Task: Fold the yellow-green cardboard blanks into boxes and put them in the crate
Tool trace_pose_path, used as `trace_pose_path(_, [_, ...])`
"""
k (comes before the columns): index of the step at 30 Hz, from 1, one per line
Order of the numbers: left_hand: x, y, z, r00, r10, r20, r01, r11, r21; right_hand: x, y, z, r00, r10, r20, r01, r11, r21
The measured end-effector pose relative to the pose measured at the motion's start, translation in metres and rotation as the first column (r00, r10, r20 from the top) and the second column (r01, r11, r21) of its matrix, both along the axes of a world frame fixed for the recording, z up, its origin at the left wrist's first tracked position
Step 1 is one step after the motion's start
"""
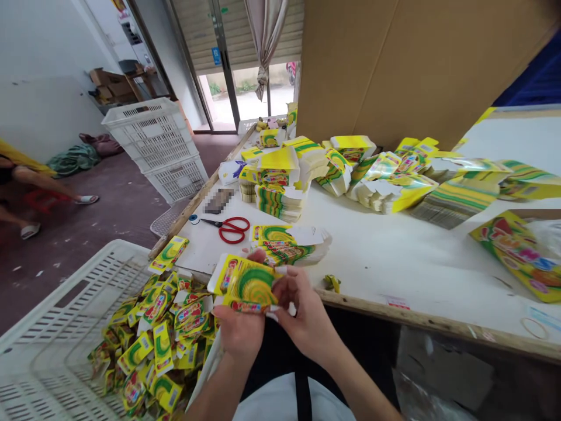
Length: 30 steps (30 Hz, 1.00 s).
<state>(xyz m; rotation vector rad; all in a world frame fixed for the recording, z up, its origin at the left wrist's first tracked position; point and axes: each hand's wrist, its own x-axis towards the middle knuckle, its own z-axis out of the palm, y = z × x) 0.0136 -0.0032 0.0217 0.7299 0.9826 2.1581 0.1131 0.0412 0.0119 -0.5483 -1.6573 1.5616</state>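
Note:
Both hands hold one small yellow-and-green printed carton point(244, 284) just off the near edge of the white table point(394, 257). My left hand point(240, 330) grips it from below, fingers curled round its lower edge. My right hand point(302, 313) pinches its right side with thumb and fingers. Right behind the carton, on the table, lies a short stack of flat carton blanks point(287, 242). Below and left of my hands, a white plastic crate point(56, 327) holds several folded cartons point(153, 345) of the same print.
Red-handled scissors point(228, 228) lie on the table left of the blanks. Piles of flat blanks point(280, 175) and more stacks point(456, 199) cover the far table before a cardboard sheet point(394, 64). Stacked white crates point(158, 146) stand on the floor; a seated person's legs point(39, 187) show at left.

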Motion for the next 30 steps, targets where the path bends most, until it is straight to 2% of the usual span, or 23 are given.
trace_pose_path(2, [0.009, 0.005, 0.012, 0.986, 0.075, 0.148, -0.081, 0.996, 0.04, 0.003, -0.016, 0.0, 0.995, 0.059, -0.082, -0.067, 0.993, -0.099])
trace_pose_path(4, [0.013, 0.009, 0.021, 0.96, 0.141, 0.241, -0.15, 0.988, 0.022, 0.006, -0.023, 0.003, 0.983, 0.133, -0.127, -0.152, 0.976, -0.155])
trace_pose_path(6, [0.015, 0.012, 0.026, 0.951, 0.192, 0.242, -0.189, 0.981, -0.036, 0.009, -0.025, 0.006, 0.976, 0.179, -0.12, -0.197, 0.966, -0.167])
trace_pose_path(7, [0.016, 0.012, 0.027, 0.957, 0.202, 0.209, -0.193, 0.979, -0.065, 0.01, -0.025, 0.007, 0.981, 0.166, -0.099, -0.18, 0.972, -0.151])
trace_pose_path(11, [0.02, 0.004, 0.018, 0.989, 0.136, 0.059, -0.131, 0.987, -0.091, 0.017, -0.015, 0.001, 0.996, -0.086, -0.032, 0.087, 0.996, 0.02])
trace_pose_path(14, [0.023, -0.01, -0.002, 0.993, 0.066, -0.096, -0.074, 0.994, -0.081, 0.027, -0.007, -0.002, 0.959, -0.28, -0.036, 0.282, 0.942, 0.183])
trace_pose_path(17, [0.016, -0.022, -0.018, 0.951, -0.001, -0.309, -0.049, 0.987, -0.154, 0.038, 0.0, 0.0, 0.919, -0.395, -0.023, 0.378, 0.86, 0.344])
trace_pose_path(20, [-0.005, -0.029, -0.01, 0.909, -0.097, -0.405, 0.016, 0.98, -0.199, 0.051, 0.008, 0.005, 0.914, -0.405, -0.021, 0.37, 0.812, 0.45])
trace_pose_path(23, [-0.029, -0.034, 0.014, 0.881, -0.114, -0.46, 0.052, 0.988, -0.145, 0.063, 0.016, 0.01, 0.91, -0.414, 0.029, 0.317, 0.737, 0.597])
trace_pose_path(25, [-0.038, -0.037, 0.028, 0.799, -0.209, -0.564, 0.087, 0.968, -0.235, 0.067, 0.017, 0.012, 0.905, -0.413, 0.103, 0.223, 0.668, 0.71])
trace_pose_path(27, [-0.037, -0.037, 0.033, 0.632, -0.42, -0.651, 0.126, 0.885, -0.449, 0.066, 0.012, 0.013, 0.92, -0.346, 0.184, 0.085, 0.634, 0.768])
trace_pose_path(29, [-0.028, -0.035, 0.029, 0.486, -0.591, -0.644, 0.146, 0.781, -0.607, 0.063, 0.003, 0.013, 0.939, -0.264, 0.222, -0.002, 0.638, 0.77])
trace_pose_path(30, [-0.023, -0.033, 0.024, 0.462, -0.623, -0.631, 0.139, 0.754, -0.642, 0.061, -0.001, 0.012, 0.942, -0.264, 0.208, 0.019, 0.659, 0.752])
